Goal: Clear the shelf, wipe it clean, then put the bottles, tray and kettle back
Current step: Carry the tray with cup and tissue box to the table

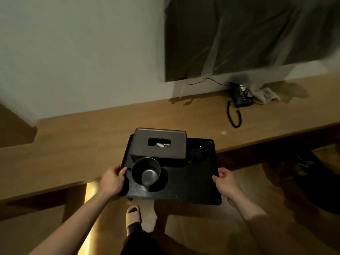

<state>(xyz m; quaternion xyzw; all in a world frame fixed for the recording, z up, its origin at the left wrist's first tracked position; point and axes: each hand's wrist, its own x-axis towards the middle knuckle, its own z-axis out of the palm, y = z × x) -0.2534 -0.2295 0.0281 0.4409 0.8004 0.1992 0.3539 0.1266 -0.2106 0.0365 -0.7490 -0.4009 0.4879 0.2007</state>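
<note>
Nearest the camera, a foot in a beige slipper (132, 214) stands on the wooden floor below the black tray (185, 183). The tray is held level, its far part over the front edge of the wooden counter (82, 144) and its near part out past that edge. The left hand (112, 179) grips the tray's left rim, thumb curled over the top; the right hand (224, 183) holds the right rim, fingers curled under it. On the tray a dark metal cup (146, 172) stands upright near the left hand, a grey tissue box (159, 143) just behind it, and a dark round dish (196, 150) right of the box. Well beyond the tray, a black telephone (242, 97) sits against the wall beside a crumpled cloth (265, 95).
</note>
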